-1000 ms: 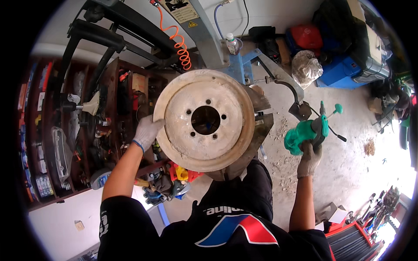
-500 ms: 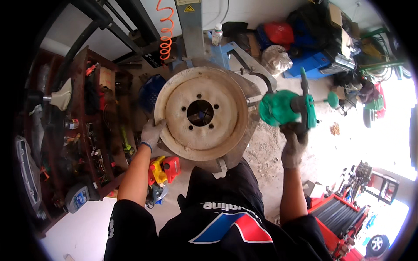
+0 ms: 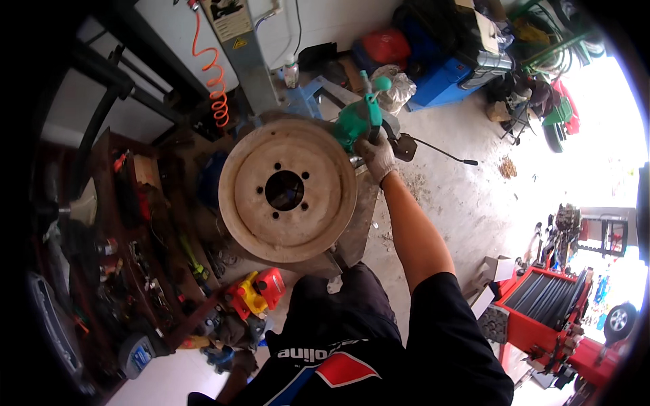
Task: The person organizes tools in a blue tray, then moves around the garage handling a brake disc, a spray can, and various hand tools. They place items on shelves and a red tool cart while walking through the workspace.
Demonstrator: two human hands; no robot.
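A worn, pale steel wheel rim [image 3: 288, 237] lies flat, with several small holes around its dark centre opening. Just beyond its far right edge, my gloved right hand [image 3: 379, 157] is closed around a green tool [image 3: 352, 122], which has a dark grip section and a round green knob. Part of the tool is hidden behind the hand, so I cannot tell its exact kind. My left hand [image 3: 244, 363] is low at the lower left, off the rim, near a small blue object [image 3: 220, 358]. It is dim, and its fingers are not clear.
Under the rim is a metal machine base with a grey column [image 3: 247, 61] behind it. A coiled orange hose [image 3: 217, 91] hangs beside the column. Cluttered brown shelving [image 3: 112, 162] lines the left. Red and yellow containers [image 3: 261, 292] stand near my legs; a red tool cart [image 3: 531, 321] is at right.
My right hand has brought the green tool left and away from me, to the rim's far right edge. My left hand has let go of the rim and dropped to the lower left.
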